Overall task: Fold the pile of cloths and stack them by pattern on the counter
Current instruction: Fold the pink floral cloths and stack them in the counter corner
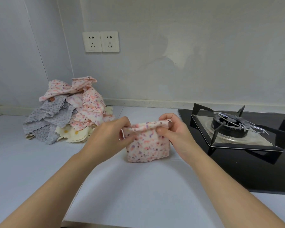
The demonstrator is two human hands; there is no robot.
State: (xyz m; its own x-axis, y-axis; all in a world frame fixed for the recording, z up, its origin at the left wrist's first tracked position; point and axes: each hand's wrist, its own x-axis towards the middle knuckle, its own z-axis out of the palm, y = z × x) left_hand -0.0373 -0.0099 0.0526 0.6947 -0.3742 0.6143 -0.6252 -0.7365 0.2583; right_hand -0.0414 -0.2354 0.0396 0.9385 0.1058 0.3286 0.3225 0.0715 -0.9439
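A small pink speckled cloth (146, 145) hangs folded above the white counter (122, 186), its lower edge close to the surface. My left hand (110, 134) pinches its upper left corner and my right hand (173, 130) pinches its upper right corner. At the back left lies the unfolded pile of cloths (69, 112): pink speckled ones on top and right, grey dotted ones (48, 119) on the left, cream ones with yellow spots (74, 134) underneath.
A black gas hob (247, 162) with a metal pan support and burner (229, 127) fills the right side, close to my right hand. Two wall sockets (101, 41) sit on the back wall. The counter's front edge runs along the bottom.
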